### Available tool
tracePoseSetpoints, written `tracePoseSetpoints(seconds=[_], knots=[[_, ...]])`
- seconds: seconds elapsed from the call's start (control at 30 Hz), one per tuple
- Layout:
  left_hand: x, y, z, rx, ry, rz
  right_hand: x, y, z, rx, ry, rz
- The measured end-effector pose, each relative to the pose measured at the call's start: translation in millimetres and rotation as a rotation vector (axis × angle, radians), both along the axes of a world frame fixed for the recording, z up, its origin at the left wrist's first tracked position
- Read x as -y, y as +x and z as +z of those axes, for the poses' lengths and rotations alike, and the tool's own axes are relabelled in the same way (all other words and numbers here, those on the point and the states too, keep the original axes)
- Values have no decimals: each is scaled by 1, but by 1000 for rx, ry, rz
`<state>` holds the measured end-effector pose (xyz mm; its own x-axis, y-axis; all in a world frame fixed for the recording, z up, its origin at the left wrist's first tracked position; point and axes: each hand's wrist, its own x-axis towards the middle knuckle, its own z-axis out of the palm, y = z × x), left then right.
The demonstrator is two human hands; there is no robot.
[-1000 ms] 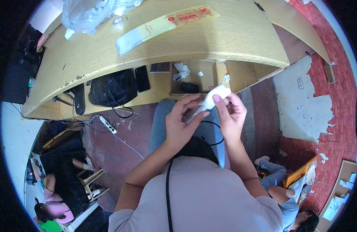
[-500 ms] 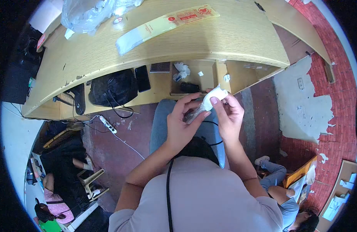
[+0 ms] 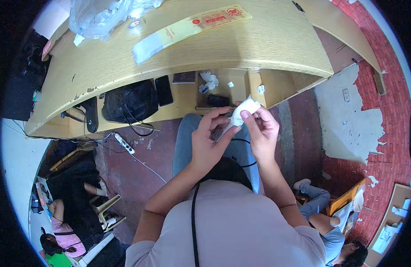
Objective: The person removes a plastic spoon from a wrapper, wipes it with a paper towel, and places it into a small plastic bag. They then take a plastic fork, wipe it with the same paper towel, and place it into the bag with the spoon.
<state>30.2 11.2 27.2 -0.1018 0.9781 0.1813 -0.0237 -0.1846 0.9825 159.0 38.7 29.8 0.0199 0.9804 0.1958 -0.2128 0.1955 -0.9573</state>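
Between my two hands is a small white roll (image 3: 247, 109), with clear plastic wrapping (image 3: 221, 129) trailing from its lower left end. My left hand (image 3: 210, 135) is closed on the plastic, thumb and fingers pinching near the roll's lower end. From the other side, my right hand (image 3: 263, 131) grips the white part, its thumb pressed on the front. The other right fingers are partly hidden behind the roll. Both hands are held above my lap, in front of the desk edge.
On the desk top (image 3: 276, 44) lie a long yellow-and-white packet (image 3: 192, 31) and a clear plastic bag (image 3: 105, 18). The shelf below holds a black bag (image 3: 130, 101), a phone (image 3: 164, 90) and crumpled white scraps (image 3: 209, 80). People sit behind me on both sides.
The white roll and my right hand have shifted very slightly left. My left hand keeps its pinch, and everything else stays nearly in place.
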Motion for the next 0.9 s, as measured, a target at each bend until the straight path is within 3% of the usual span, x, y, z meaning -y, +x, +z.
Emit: tracePoseSetpoints(seconds=[0.9], knots=[[-1, 1, -5, 77, 19, 24, 0, -5, -7, -46, -6, -28]])
